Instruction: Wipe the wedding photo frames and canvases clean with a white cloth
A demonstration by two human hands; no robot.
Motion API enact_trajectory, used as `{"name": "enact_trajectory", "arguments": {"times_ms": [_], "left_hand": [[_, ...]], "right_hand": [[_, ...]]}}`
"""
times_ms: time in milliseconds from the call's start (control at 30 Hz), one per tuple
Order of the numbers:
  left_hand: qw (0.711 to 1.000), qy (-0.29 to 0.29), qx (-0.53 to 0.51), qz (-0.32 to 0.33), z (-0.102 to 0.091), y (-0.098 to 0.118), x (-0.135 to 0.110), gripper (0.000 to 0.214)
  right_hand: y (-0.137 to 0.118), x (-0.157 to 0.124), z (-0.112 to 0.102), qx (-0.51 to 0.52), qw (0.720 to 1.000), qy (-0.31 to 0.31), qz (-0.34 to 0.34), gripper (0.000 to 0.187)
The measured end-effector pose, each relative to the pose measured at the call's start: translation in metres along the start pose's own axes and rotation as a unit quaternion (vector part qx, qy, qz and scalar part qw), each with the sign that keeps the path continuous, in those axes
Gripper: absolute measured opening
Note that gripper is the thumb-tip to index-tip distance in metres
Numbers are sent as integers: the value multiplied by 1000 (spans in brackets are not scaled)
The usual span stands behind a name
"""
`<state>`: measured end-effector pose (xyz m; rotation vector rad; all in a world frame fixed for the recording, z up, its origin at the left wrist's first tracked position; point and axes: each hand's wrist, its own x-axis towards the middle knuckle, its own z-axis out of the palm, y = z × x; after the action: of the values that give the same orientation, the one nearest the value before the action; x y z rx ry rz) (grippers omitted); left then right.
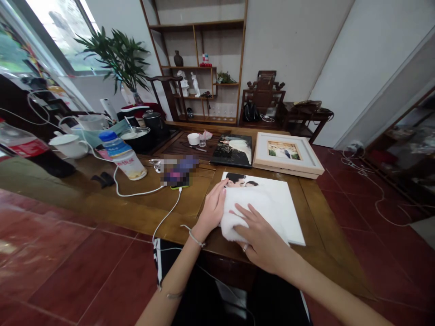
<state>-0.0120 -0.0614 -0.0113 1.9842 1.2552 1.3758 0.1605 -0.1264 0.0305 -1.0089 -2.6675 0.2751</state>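
A white photo panel [285,203] with a printed picture of two people lies at the table's near edge. On its lower left part sits a bunched, fluffy white cloth [238,199]. My right hand [256,231] presses down on this cloth with its fingers bent over it, and its thumb is hidden. Along the panel's left side, my left hand [213,208] rests with straight fingers, the tips touching the edge beside the cloth. The cloth and my right hand cover much of the print.
Behind the panel lie a dark photo panel [233,150] and a light wood picture frame [288,155]. To the left are a phone [180,181] on a white cable, a blue-capped bottle [123,156], a cola bottle [37,151] and a white teapot [70,145]. The wooden table [326,226] ends at right.
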Motion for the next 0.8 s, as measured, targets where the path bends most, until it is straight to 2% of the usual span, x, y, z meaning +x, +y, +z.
{"name": "enact_trajectory", "arguments": {"times_ms": [67,133,233,300,400,500,667,800], "left_hand": [[999,-20,28,8,2,-1,0,38],[997,-52,56,17,4,-2,-1,38],[993,-84,79,25,5,-2,-2,39],[991,-94,87,26,6,-3,-2,39],[990,-103,91,19,6,-4,-2,38],[990,-103,91,19,7,-6,-2,36],[991,-93,90,35,8,-7,0,35],[991,-82,101,35,9,-8,0,33]], "right_hand": [[-4,-17,-7,7,1000,-6,14,25],[1,-31,-13,-9,998,8,56,26],[21,-40,-21,-38,989,53,131,28],[41,-36,-25,-33,979,86,181,30],[69,-16,-31,-6,970,104,218,28],[84,17,-36,22,974,97,204,28],[82,77,-30,86,981,73,160,33],[75,97,-20,101,984,70,132,30]]}}
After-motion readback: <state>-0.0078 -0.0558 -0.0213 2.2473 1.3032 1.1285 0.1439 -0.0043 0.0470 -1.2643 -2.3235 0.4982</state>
